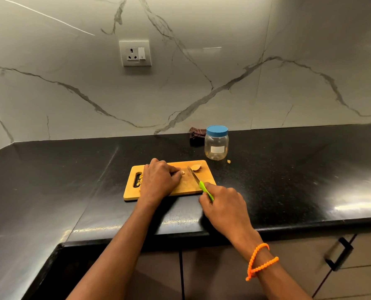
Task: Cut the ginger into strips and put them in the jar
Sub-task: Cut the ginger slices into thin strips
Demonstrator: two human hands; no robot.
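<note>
Ginger [182, 172], a small pale piece, sits on the wooden cutting board [173, 188], pinched under the curled fingers [177, 169] of the left hand [160, 179]. Just right of those fingers the knife [193, 174] angles across the board, blade tip near a larger ginger chunk [196, 167] by the far right corner. The right hand [222, 205] has its fingers wrapped round the knife's green handle [206, 190], off the board's near right corner. Beyond both hands, well apart from the fingers, a clear jar [216, 146] with its blue lid [217, 131] on stands upright on the black bench [288, 169]. Peelings [139, 179] lie by the board's handle slot, left of the left hand.
</note>
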